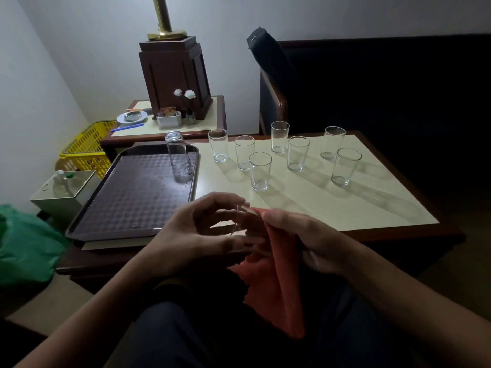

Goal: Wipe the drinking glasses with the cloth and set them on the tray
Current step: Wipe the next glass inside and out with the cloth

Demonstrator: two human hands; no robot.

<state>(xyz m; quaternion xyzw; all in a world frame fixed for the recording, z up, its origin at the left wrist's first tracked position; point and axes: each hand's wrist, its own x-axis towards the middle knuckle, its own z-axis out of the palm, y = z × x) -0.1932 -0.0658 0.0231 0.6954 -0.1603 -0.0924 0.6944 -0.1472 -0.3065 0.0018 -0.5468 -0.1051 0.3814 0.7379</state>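
Observation:
My left hand (pixel 196 232) grips a clear drinking glass (pixel 233 221) lying sideways over my lap, at the table's near edge. My right hand (pixel 305 240) holds an orange-red cloth (pixel 276 282) against the glass's mouth, and the cloth hangs down below. One glass (pixel 179 158) stands upside down at the far right of the dark brown tray (pixel 127 205). Several more glasses stand upright on the cream tabletop, the nearest (pixel 260 171) just beyond my hands.
The table (pixel 358 208) has a dark wooden rim. A side table (pixel 170 123) behind holds a lamp base, a dish and small flowers. At left are a yellow basket (pixel 85 150), a white box (pixel 63 189) and a green bag (pixel 24 243). A dark chair (pixel 273 102) stands at back.

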